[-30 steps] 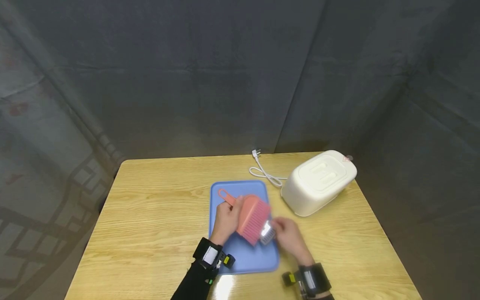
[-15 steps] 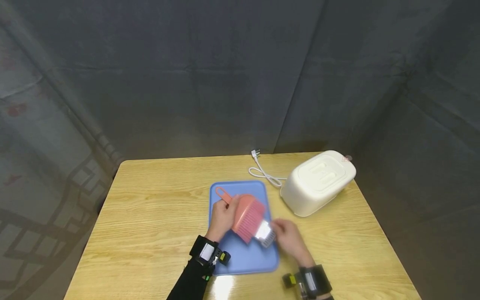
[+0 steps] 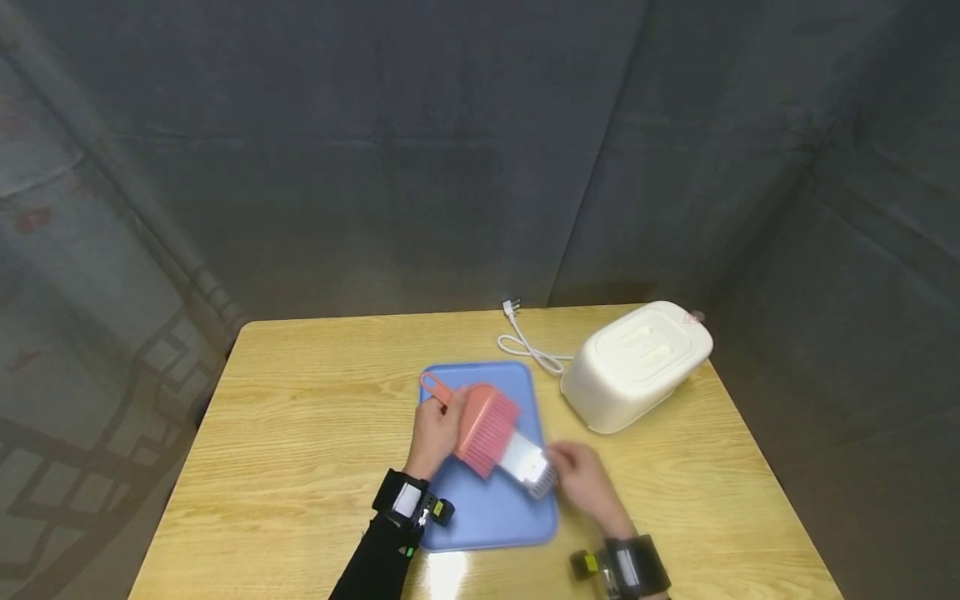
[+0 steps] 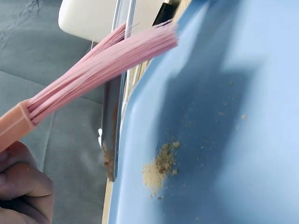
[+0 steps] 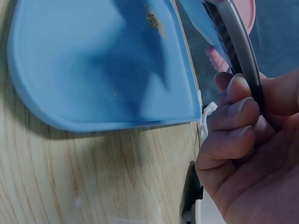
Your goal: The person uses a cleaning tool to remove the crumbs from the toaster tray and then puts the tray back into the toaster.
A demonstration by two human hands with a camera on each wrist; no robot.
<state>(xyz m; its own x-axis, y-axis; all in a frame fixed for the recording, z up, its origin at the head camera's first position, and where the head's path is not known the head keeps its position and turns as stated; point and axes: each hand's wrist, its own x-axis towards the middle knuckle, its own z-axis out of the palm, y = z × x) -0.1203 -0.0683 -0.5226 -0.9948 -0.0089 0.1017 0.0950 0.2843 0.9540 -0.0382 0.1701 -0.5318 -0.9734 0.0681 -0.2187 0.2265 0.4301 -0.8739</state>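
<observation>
My left hand grips a salmon-coloured brush with pink bristles by its handle, the looped end pointing up and left. My right hand pinches the slotted end of a flat, shiny metal crumb tray. The brush covers the crumb tray's far end in the head view. Both are held above a blue tray. In the left wrist view, bristles cross the crumb tray, and brown crumbs cling near its lower end. A small heap of crumbs lies on the blue tray, with specks scattered around it.
A white toaster with its lid on stands at the table's right rear. Its white cord lies looped behind the blue tray, ending in a plug. Wooden table surface surrounds these, with a grey curtain behind.
The left hand and brush have moved left, away from the right hand. More of the crumb tray now shows. The right hand has shifted slightly right and down.
</observation>
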